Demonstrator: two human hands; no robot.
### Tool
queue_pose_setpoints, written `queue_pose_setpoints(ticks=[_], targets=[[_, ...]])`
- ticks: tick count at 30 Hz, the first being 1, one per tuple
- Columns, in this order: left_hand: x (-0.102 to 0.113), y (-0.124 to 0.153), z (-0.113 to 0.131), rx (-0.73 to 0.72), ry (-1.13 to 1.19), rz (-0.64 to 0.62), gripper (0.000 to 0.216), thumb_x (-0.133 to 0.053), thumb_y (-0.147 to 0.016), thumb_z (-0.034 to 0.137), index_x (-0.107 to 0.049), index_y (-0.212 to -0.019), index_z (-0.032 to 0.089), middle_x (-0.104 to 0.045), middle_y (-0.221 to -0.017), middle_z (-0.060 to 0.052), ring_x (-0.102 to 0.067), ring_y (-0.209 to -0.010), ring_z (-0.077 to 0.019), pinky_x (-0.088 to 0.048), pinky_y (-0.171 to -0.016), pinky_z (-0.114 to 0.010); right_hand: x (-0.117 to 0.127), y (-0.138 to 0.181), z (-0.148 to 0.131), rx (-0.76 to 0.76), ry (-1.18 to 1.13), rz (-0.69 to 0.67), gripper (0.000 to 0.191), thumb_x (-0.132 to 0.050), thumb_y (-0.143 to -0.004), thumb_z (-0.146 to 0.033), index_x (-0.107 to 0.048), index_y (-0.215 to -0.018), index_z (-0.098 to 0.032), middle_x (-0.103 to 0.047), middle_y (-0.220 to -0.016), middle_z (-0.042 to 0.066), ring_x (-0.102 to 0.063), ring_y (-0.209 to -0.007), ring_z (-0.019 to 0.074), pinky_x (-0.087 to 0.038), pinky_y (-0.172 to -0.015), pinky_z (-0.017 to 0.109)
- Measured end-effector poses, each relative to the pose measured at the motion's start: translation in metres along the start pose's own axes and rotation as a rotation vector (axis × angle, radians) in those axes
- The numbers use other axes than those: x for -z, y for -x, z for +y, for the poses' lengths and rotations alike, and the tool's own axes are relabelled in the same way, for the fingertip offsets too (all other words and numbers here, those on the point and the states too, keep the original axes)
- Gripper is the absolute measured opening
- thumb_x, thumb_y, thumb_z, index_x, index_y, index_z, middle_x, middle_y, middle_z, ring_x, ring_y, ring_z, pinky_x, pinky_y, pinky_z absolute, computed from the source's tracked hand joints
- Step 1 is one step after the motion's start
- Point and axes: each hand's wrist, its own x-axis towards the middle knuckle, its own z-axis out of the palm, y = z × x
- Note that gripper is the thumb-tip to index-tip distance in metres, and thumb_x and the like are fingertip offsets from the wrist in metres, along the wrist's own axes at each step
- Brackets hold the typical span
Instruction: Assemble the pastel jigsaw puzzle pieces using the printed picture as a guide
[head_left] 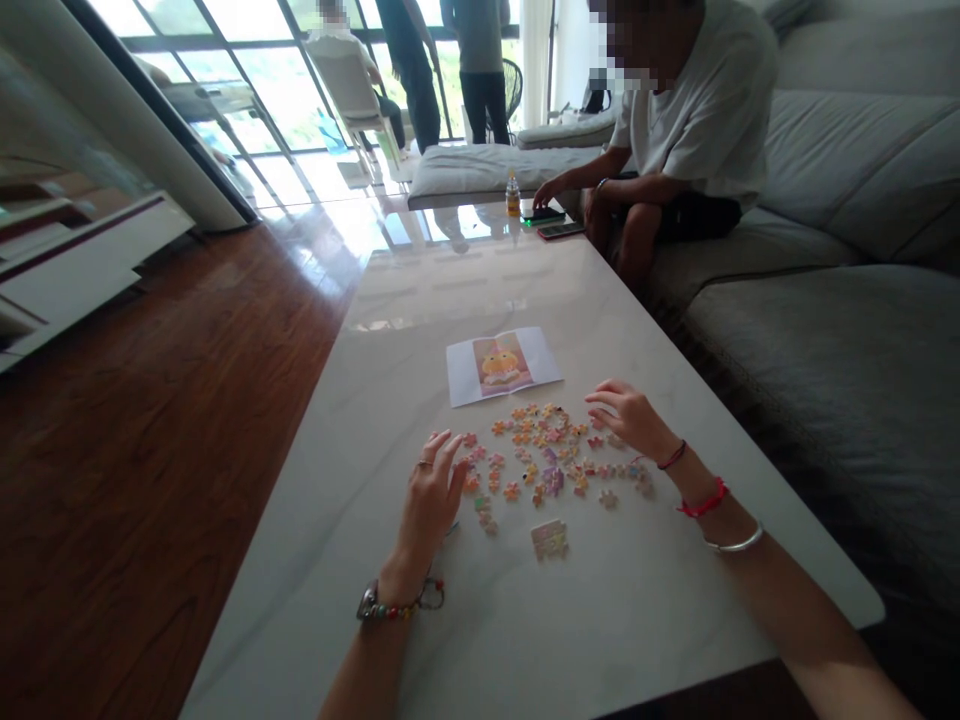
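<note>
Many loose jigsaw puzzle pieces (553, 435), mostly yellow, orange and pink with a few purple ones, lie spread over the middle of the white table. Nearer to me sits a small joined block of pieces (550, 540). Beyond the pile lies a paper sheet (463, 372) with a printed picture of a yellow-orange figure. At the pile's left edge hovers my left hand (433, 485), its fingers apart and holding nothing that shows. My right hand (634, 415) is over the pile's right side, fingers stretched out; a few pieces are partly hidden beneath it.
The glossy marble-patterned table (360, 400) runs away from me. At its far end are a small bottle (513, 195) and two phones (561, 230). A person (697, 110) sits on the grey sofa (825, 300) to the right. Other people are by the windows.
</note>
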Motion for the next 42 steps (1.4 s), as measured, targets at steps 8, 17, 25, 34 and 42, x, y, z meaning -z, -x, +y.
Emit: queue_pose_setpoints(ticks=[8, 17, 25, 34, 42], targets=[[-0.003, 0.0, 0.002, -0.033, 0.019, -0.055, 0.032, -0.036, -0.085, 0.03, -0.044, -0.115, 0.022, -0.045, -0.118, -0.009, -0.04, -0.115, -0.0232, -0.039, -0.093, -0.042, 0.004, 0.024, 0.022, -0.171, -0.016, -0.071, 0.014, -0.054, -0.074, -0.021, -0.062, -0.084, -0.016, -0.06, -0.084, 0.005, -0.057, -0.074, 0.014, -0.044, -0.071, 0.026], [-0.016, -0.006, 0.015, -0.133, 0.048, -0.087, 0.027, -0.038, -0.084, 0.029, -0.049, -0.107, 0.019, -0.048, -0.114, -0.01, -0.041, -0.114, -0.0241, -0.042, -0.091, -0.041, 0.007, 0.032, 0.027, -0.209, -0.033, -0.13, 0.019, -0.057, -0.071, -0.02, -0.062, -0.089, -0.016, -0.059, -0.089, 0.005, -0.057, -0.079, 0.0141, -0.044, -0.074, 0.026], [-0.014, -0.004, 0.021, -0.148, 0.066, -0.115, 0.027, -0.039, -0.084, 0.028, -0.048, -0.108, 0.02, -0.048, -0.115, -0.01, -0.039, -0.117, -0.0236, -0.041, -0.093, -0.041, 0.008, 0.046, 0.02, -0.202, -0.087, -0.221, 0.01, -0.056, -0.07, -0.015, -0.062, -0.078, -0.015, -0.056, -0.078, 0.003, -0.052, -0.063, 0.01, -0.042, -0.062, 0.022], [-0.004, 0.0, 0.02, -0.157, 0.1, -0.086, 0.026, -0.039, -0.084, 0.027, -0.048, -0.107, 0.021, -0.048, -0.114, -0.009, -0.04, -0.115, -0.022, -0.04, -0.094, -0.041, 0.008, 0.043, 0.018, -0.188, -0.06, -0.193, 0.01, -0.052, -0.074, -0.017, -0.062, -0.072, -0.015, -0.056, -0.074, 0.003, -0.052, -0.063, 0.0106, -0.041, -0.063, 0.023], [-0.002, 0.001, 0.066, -0.22, 0.172, -0.2, 0.028, -0.039, -0.083, 0.025, -0.048, -0.11, 0.022, -0.049, -0.116, -0.008, -0.038, -0.117, -0.0227, -0.038, -0.094, -0.044, 0.031, 0.066, -0.016, -0.182, -0.129, -0.129, 0.015, -0.049, -0.079, -0.026, -0.06, -0.083, -0.018, -0.059, -0.076, 0.002, -0.05, -0.058, 0.0095, -0.042, -0.059, 0.022]])
